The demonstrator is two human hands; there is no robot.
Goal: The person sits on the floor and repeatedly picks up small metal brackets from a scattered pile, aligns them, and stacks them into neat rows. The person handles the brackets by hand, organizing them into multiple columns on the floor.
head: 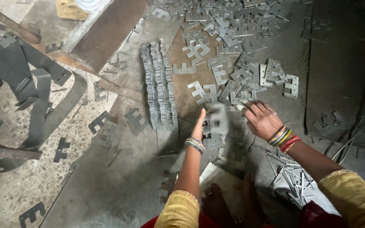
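Grimy grey workshop floor [119,185] lies strewn with flat, notched grey metal plates [233,38]. At centre, the left hand [199,126] steadies a small upright stack of such plates [214,126], fingers flat against its side. Just right, the right hand [260,119] pinches one plate [241,100] from the near loose pile, beside a long stacked row [160,84] on the left.

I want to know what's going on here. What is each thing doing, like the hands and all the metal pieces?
Left hand: steadying a small upright stack of plates.
Right hand: reaching into the loose plates.
Long row of plates: packed on edge.
Metal strips: bent, lying loose.
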